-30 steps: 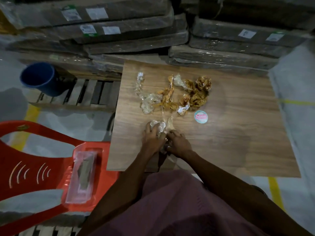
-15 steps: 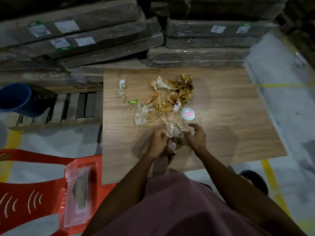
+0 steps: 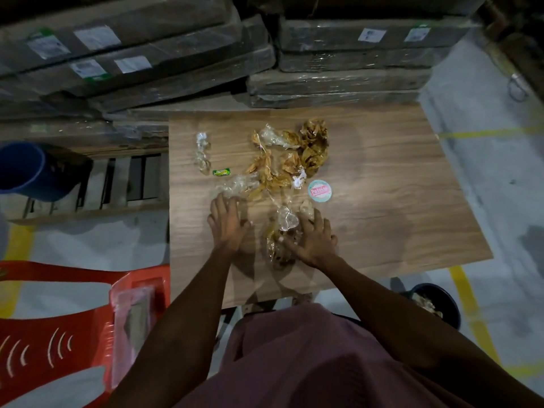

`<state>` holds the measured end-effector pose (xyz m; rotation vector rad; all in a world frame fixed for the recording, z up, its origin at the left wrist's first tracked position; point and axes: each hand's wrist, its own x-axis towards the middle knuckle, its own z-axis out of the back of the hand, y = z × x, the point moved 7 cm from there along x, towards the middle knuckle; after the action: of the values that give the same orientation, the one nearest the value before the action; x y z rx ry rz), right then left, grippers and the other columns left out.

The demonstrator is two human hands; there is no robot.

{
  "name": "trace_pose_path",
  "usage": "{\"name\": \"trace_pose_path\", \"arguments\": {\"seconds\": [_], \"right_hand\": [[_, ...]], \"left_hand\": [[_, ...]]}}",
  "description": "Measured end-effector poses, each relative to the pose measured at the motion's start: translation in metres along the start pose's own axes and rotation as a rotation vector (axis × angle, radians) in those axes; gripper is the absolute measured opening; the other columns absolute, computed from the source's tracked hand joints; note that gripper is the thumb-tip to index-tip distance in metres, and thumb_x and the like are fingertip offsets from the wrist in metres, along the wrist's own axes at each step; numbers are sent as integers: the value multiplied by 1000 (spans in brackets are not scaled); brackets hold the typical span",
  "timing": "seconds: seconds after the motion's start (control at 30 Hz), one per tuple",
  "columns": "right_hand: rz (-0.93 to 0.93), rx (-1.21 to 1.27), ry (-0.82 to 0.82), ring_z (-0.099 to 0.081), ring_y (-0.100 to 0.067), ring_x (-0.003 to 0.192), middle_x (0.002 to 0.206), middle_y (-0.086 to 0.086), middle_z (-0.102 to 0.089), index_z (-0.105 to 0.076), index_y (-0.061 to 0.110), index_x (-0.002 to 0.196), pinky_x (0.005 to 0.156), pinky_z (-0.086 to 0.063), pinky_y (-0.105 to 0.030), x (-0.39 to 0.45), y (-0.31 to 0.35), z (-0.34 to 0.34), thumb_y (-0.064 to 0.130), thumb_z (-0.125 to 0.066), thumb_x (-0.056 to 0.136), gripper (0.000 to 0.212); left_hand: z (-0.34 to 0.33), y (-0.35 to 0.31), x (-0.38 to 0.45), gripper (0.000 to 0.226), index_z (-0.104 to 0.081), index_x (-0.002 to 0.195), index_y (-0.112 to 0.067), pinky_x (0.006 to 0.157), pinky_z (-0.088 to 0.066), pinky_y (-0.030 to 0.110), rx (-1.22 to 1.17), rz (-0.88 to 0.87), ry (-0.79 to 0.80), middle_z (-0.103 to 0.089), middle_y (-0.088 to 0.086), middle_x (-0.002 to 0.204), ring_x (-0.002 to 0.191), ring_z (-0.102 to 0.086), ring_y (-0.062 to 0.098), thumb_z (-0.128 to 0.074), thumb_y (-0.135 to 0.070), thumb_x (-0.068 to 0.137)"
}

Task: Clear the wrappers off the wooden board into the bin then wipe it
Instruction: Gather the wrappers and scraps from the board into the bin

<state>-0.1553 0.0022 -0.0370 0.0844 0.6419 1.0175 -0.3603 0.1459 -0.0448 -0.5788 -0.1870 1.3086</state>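
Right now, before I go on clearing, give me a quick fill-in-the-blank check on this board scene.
1. The round pink sticker lies on the wooden ____.
2. The small candy wrapper beside the clear wrappers is coloured ____.
3. The black bin stands on the floor on the person's ____ side.
4. The bucket on the pallet is coloured ____.

Missing words: board; green; right; blue

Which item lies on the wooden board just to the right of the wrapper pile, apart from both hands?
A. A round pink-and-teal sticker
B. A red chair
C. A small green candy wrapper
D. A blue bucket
A: the round pink-and-teal sticker lies flat on the wooden board at the right edge of the wrapper pile, beyond the right hand; the left hand is farther left.
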Motion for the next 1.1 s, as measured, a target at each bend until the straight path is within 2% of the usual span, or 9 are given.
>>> {"name": "trace_pose_path", "arguments": {"seconds": [0.2,0.3,0.37,0.5,0.63,0.73,0.83,0.97,1.1], "right_hand": [[59,-119,69,-3,-41,155,170,-8,14,2,33,162,115,-23,-64,-1,-10,-21,84,-57,78,115],[34,-58,44,-7,-38,155,171,-7,8,-5,30,162,115,-24,-63,2,-11,-16,80,-54,83,105],[14,28,48,-8,-39,154,171,-7,6,-9,31,162,114,-23,-65,7,-12,-12,78,-49,83,100],[-15,83,29,-10,-42,154,171,-11,4,-8,26,163,114,-22,-65,15,-13,-10,67,-46,90,92],[-86,77,-5,-14,-42,152,171,-13,2,-3,21,164,117,-22,-60,20,-17,-10,65,-48,93,95],[-62,66,56,-11,-45,152,171,-15,4,-1,18,164,121,-14,-53,23,-12,-16,63,-49,95,95],[-82,127,128,-3,-44,155,170,-18,8,2,12,163,124,-9,-51,27,-10,-29,68,-54,83,111],[-113,271,131,4,-36,157,169,-17,12,1,9,162,126,-9,-45,27,-10,-33,53,-69,85,114],[-106,592,-42,-28,-30,147,160,-15,-28,-31,14,154,120,-30,-42,23,-3,-16,27,-74,74,92]], "left_hand": [[26,-18,-7,49,-55,118,-6,95,-41,51,65,-57,-325,-52,23,124,115,-51,41,-70,-44,90],[37,-26,-2,56,-48,132,-14,98,-39,53,118,-161,-464,-46,27,135,122,-45,42,-63,-51,93],[37,-26,18,62,-44,142,-20,106,-35,56,148,-146,-369,-37,26,148,134,-38,43,-59,-56,94],[5,-15,51,68,-40,153,-32,119,-22,56,-22,5,75,-26,16,163,151,-21,35,-48,-67,96],[-12,-32,25,84,-34,155,-37,122,-18,56,-61,7,113,-25,5,167,155,-16,29,-24,-80,84],[-33,-55,-7,80,-25,160,-34,125,-10,55,-129,14,183,-10,8,172,159,-5,32,-34,-76,93],[-53,-68,-39,100,-22,163,-25,127,-1,48,-210,-85,226,-8,21,170,158,0,37,-33,-82,81],[-57,-62,-56,119,-17,163,-20,128,0,45,-220,-186,249,-5,11,172,159,2,27,-54,-84,71],[-55,-51,-49,140,-14,163,-13,128,-10,50,-166,-291,264,-13,16,170,157,-9,34,-60,-89,55]]}}
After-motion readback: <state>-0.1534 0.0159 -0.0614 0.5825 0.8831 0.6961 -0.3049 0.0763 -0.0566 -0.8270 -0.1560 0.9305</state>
